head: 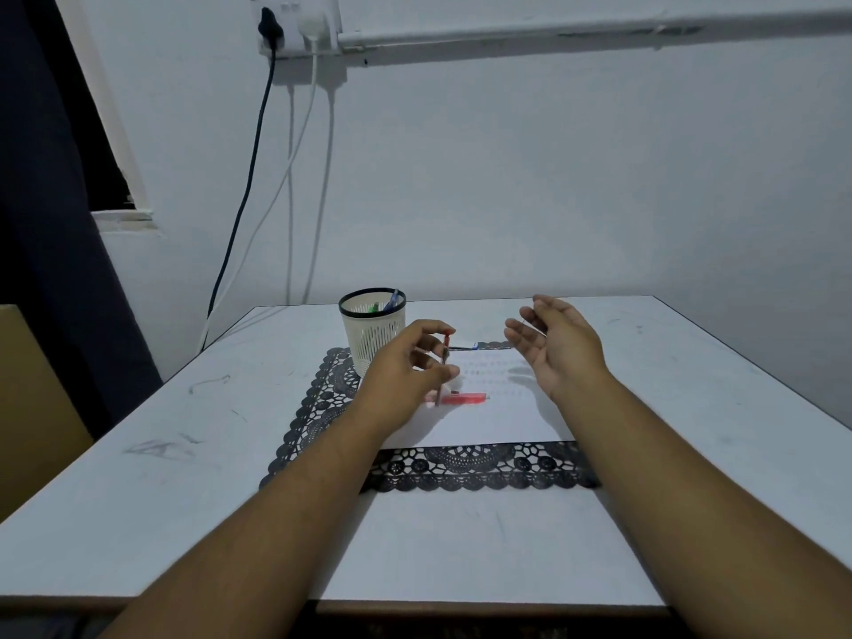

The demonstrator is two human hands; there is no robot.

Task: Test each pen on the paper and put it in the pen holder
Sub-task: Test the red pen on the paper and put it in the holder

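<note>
Left hand (405, 362) pinching a red pen (443, 368) upright, long axis near vertical, above the paper (498, 417) toward the table's (184, 477) far edge. Right hand (560, 345) just beside, empty, fingers relaxed. Pen holder (372, 329) behind the left hand, red cap (463, 398) lying crosswise on the paper.

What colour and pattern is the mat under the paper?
Black, with an openwork lace pattern and scalloped edges, on the mat; the head view shows it best.

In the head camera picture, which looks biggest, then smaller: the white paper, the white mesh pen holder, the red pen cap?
1. White paper
2. White mesh pen holder
3. Red pen cap

The holder stands farther back, so it may look smaller than it is.
</note>
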